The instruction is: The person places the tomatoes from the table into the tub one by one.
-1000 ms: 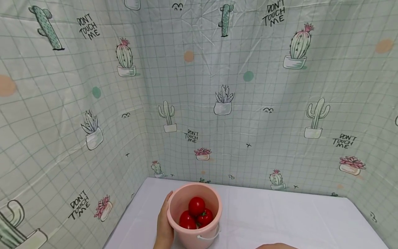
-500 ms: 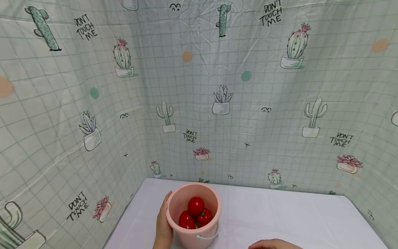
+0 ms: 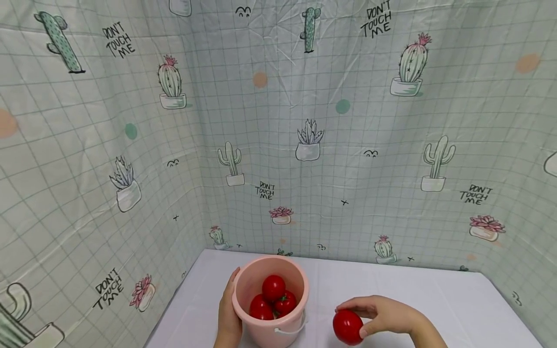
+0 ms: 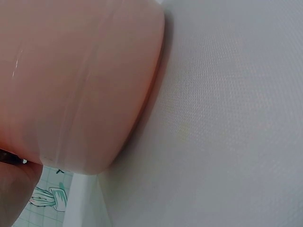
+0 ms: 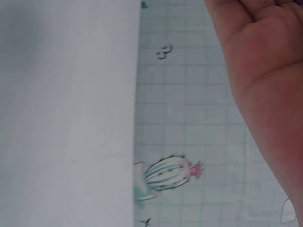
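Note:
A pink bucket [image 3: 270, 331] with a white handle stands upright on the table, several red tomatoes [image 3: 273, 288] inside it. Against its left outer wall rests my left hand [image 3: 228, 311], fingers lying along the side just below the rim. To the right of the bucket, my right hand [image 3: 383, 314] holds another red tomato [image 3: 347, 327] between thumb and fingers. The left wrist view shows the bucket's lower wall [image 4: 85, 85] and part of the left hand [image 4: 16, 189]. In the right wrist view, the right palm [image 5: 270, 71] shows, but its tomato is out of sight.
A white cloth covers the table [image 3: 417, 295]. Behind and on both sides hangs a grid-patterned curtain [image 3: 304, 193] printed with cacti. The bucket's white handle [image 3: 292, 332] hangs down on its right side.
My right hand has come up into view from the bottom edge, moving forward and left, with a tomato now visible in its fingers. The left hand and bucket have stayed put.

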A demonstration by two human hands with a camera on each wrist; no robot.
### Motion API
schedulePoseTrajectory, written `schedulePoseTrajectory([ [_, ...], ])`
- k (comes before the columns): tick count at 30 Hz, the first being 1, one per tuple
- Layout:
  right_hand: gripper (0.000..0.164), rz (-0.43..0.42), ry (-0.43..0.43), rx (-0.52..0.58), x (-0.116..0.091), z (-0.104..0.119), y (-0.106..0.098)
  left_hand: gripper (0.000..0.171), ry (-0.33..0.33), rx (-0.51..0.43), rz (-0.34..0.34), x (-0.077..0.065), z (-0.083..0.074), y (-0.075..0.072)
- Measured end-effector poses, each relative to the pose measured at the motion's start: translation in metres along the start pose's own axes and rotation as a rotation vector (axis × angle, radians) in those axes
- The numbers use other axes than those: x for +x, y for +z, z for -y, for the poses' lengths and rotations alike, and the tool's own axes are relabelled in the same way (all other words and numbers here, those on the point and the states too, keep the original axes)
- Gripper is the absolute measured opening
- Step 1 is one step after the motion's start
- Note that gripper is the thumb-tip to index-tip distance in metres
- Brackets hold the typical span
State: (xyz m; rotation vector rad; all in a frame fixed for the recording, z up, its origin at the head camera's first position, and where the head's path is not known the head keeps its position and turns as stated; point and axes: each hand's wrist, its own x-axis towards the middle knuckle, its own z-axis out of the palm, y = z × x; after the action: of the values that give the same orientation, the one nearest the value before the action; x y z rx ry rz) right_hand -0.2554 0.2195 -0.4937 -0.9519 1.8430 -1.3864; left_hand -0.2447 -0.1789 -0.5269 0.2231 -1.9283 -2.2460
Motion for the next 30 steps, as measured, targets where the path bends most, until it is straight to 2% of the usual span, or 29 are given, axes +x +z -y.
schedulePoseTrajectory([
  [5,0.052,0.003,-0.042,-0.035,0.015,0.027,-0.017,0.059,-0.011,-0.012,0.001,0.001,0.000,-0.001],
  [11,0.051,-0.034,-0.032,-0.103,0.031,0.054,-0.033,0.059,0.015,-0.020,0.008,-0.001,-0.001,-0.002],
  [18,0.052,-0.023,-0.049,-0.142,0.046,0.077,-0.047,0.061,0.011,-0.068,0.017,0.000,-0.001,-0.002],
  [22,0.054,-0.002,-0.066,-0.157,0.055,0.087,-0.052,0.060,0.008,-0.063,0.017,0.001,0.000,-0.002],
  [25,0.055,-0.016,-0.035,-0.179,0.062,0.094,-0.054,0.060,0.008,-0.062,0.019,0.001,0.000,-0.002],
  [30,0.054,0.016,0.008,-0.179,0.079,0.107,-0.055,0.060,0.014,-0.068,0.023,0.000,-0.001,-0.002],
])
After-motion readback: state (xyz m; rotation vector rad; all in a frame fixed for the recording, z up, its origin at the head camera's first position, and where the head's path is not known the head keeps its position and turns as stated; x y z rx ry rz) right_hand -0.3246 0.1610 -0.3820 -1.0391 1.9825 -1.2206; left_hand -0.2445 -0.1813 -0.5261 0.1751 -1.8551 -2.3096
